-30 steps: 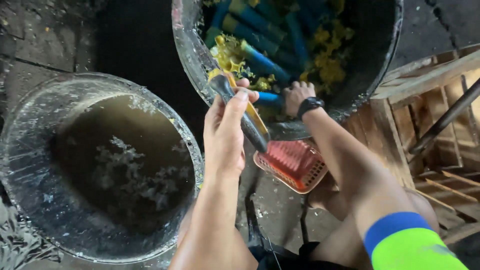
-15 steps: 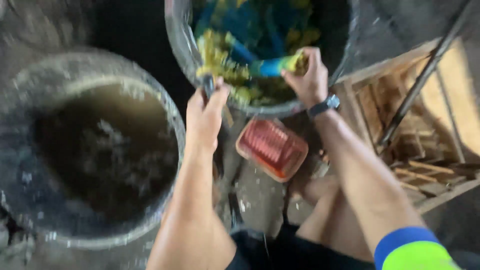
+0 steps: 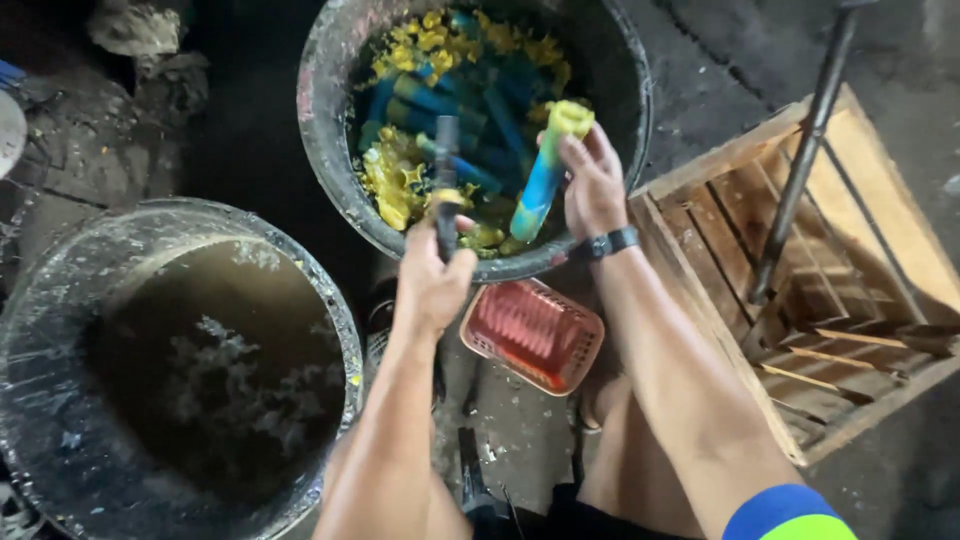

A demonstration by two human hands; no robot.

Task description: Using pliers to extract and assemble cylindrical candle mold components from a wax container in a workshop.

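Observation:
My right hand (image 3: 592, 186) grips a blue tube with a yellow-green top (image 3: 545, 170), held tilted over the near rim of a black tub (image 3: 325, 120). That tub holds several blue tubes and yellow scraps (image 3: 400, 175). My left hand (image 3: 432, 282) is closed around the handle of a dark knife-like tool (image 3: 446, 185) that points up toward the tub, with yellow residue near its handle. A dark watch sits on my right wrist (image 3: 610, 244).
A second large tub of murky brown water (image 3: 200, 380) stands at the left. A small red plastic basket (image 3: 532, 335) lies on the ground between my arms. A wooden crate (image 3: 850, 290) with a dark metal rod (image 3: 800, 160) stands at the right.
My right hand has lifted a blue tube out of the tub and holds it more upright. My left hand has turned the tool to point upward. The camera has shifted and the picture has steadied.

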